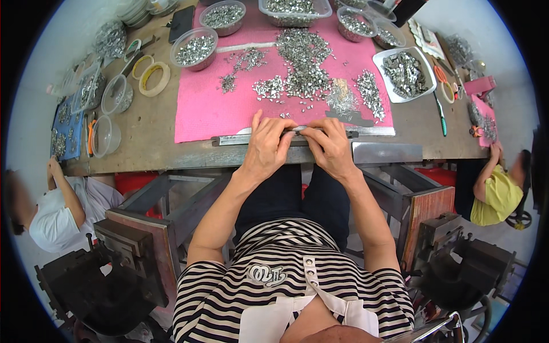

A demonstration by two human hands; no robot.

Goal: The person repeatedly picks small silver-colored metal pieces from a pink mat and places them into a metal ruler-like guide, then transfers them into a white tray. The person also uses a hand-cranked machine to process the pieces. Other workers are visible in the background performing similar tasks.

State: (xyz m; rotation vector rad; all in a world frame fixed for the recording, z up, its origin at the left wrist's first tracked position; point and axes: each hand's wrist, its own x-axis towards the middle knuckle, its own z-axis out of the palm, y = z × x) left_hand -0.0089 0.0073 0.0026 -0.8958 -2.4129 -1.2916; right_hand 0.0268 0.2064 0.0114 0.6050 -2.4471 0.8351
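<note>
2 hands meet at the table's near edge: the left hand (267,146) and right hand (330,147) both pinch a narrow metal strip (297,131) lying along the front of the pink mat (200,108). Beyond it, loose metal clips (303,68) lie heaped, with clear bowls (194,48) of more farther back.

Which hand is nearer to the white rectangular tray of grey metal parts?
Right. The right hand is below-left of the white rectangular tray; the left hand sits further left along the metal rail.
</note>
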